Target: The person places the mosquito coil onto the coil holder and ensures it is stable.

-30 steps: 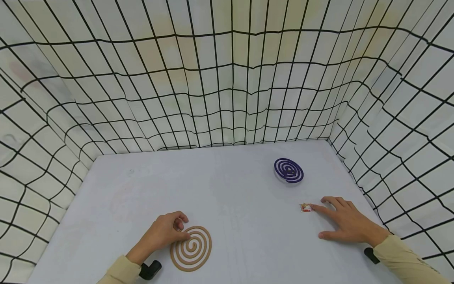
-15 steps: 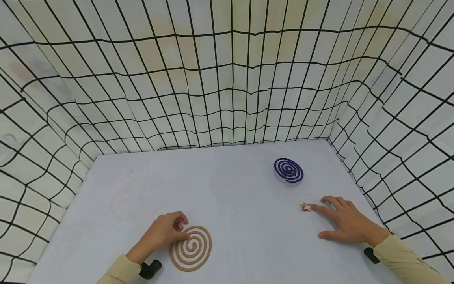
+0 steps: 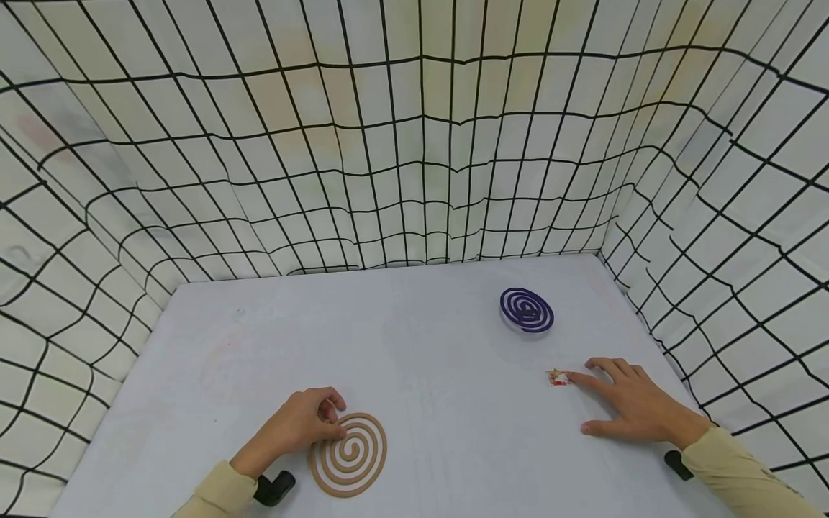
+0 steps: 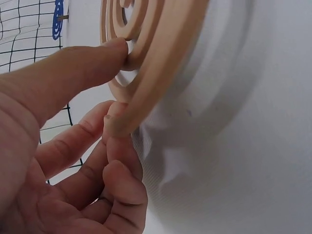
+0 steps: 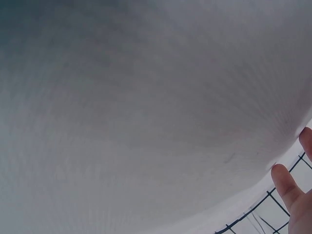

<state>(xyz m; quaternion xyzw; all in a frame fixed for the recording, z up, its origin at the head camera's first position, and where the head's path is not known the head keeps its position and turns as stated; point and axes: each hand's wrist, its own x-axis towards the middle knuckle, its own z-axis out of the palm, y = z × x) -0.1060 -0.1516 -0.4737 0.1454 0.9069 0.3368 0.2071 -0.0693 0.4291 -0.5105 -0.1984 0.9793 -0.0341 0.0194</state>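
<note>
A tan mosquito coil (image 3: 352, 450) is at the front left of the white table (image 3: 440, 374). My left hand (image 3: 298, 423) pinches its left rim; in the left wrist view the thumb lies on top of the coil (image 4: 163, 61) and a finger supports it from beneath, with a shadow on the cloth. On the right, my right hand (image 3: 631, 406) rests with fingers spread, and its index fingertip is at the edge of a small red and white wrapper (image 3: 558, 378). Only its fingertips (image 5: 285, 181) show in the right wrist view.
A dark purple mosquito coil (image 3: 527, 311) stands towards the back right, slightly above the tabletop on something small at its centre. Black netting (image 3: 424, 165) over white sheets walls in the back and both sides. Black wrist devices (image 3: 275, 489) sit below each hand.
</note>
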